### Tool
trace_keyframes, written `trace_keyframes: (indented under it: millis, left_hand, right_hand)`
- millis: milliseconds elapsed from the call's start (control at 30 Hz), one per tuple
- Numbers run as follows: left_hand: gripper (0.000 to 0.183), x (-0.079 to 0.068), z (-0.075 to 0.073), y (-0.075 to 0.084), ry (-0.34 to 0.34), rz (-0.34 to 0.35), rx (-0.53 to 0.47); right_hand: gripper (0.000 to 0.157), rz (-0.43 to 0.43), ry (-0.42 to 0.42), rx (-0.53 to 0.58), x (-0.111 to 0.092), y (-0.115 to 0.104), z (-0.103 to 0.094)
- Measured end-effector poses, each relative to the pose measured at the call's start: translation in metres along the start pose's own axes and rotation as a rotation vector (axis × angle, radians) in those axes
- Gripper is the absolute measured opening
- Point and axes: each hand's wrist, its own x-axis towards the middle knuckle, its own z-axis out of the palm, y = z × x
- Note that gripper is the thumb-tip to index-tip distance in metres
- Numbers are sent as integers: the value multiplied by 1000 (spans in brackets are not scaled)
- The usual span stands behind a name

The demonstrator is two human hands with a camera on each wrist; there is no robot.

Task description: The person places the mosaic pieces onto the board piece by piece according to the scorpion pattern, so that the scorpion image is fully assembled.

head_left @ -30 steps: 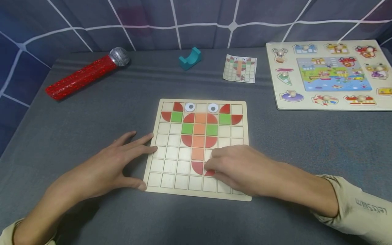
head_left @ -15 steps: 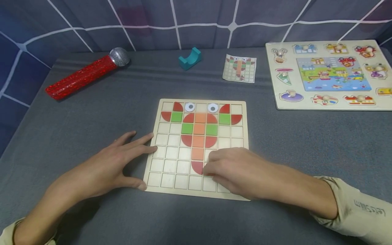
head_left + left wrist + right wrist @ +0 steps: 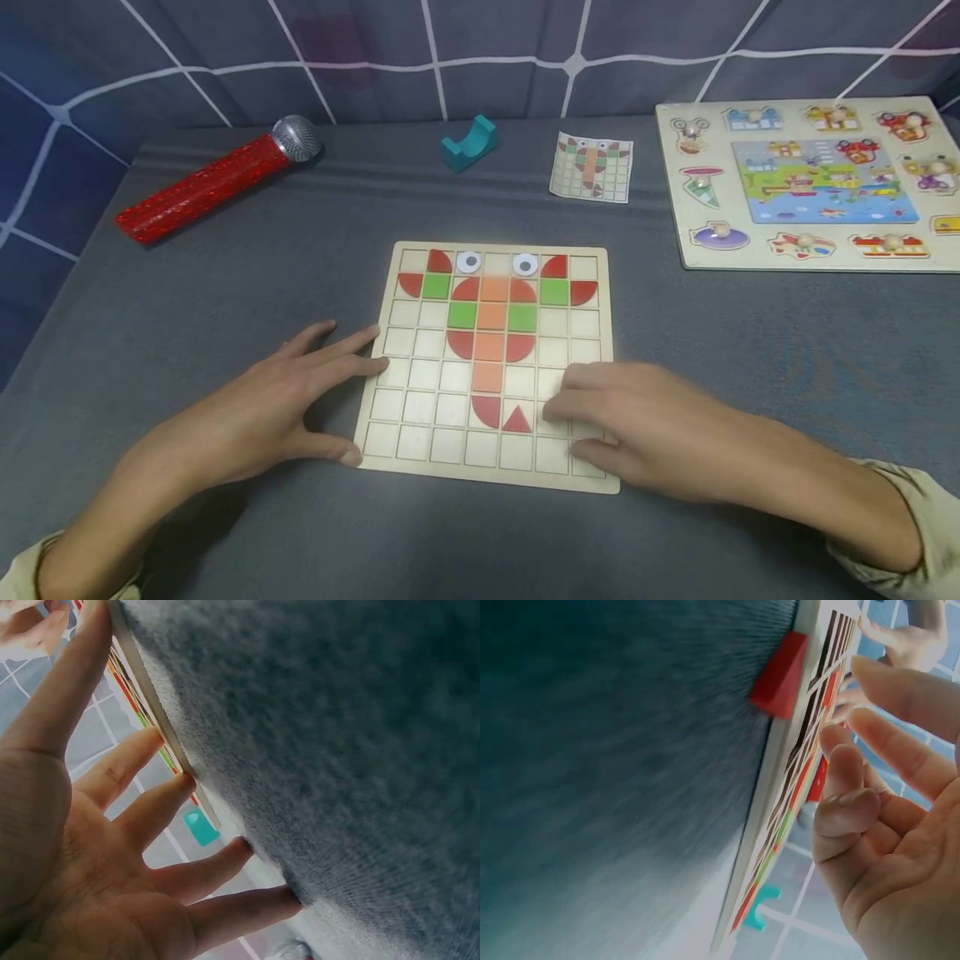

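Note:
A square wooden grid board (image 3: pixel 427 408) lies in the middle of the table, with red, green and orange flat pieces and two googly eyes in its squares. Along its left edge my left hand (image 3: pixel 255 408) is spread, thumb and two fingertips right at the rim; the left wrist view shows the other two fingertips down on the table. My right hand (image 3: pixel 645 429) hovers over the board's lower right part, fingers loosely bent and holding nothing. Just left of it a small red triangle (image 3: pixel 517 420) sits in a square beside a red quarter-circle piece (image 3: pixel 487 411).
A small printed pattern card (image 3: pixel 592 168) lies behind the board. At the back are a red microphone (image 3: pixel 206 190), a teal curved block (image 3: pixel 469 143) and a knobbed picture puzzle (image 3: pixel 825 258). The right wrist view shows a red wedge block (image 3: pixel 781 675) at the board's edge.
My right hand has left the red triangle and drawn back to the right, with its fingers loosened. The triangle is now uncovered on the board. My left hand keeps its place.

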Motion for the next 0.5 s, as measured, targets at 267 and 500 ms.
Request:
trace_keyframes:
  millis: [267, 500]
  left_hand:
    - [90, 0, 0, -1, -3, -4, 9]
    - [90, 1, 0, -1, -3, 8, 3]
  right_hand:
    - [47, 77, 14, -56, -36, 10, -6]
    - [54, 66, 48, -57, -49, 13, 5]
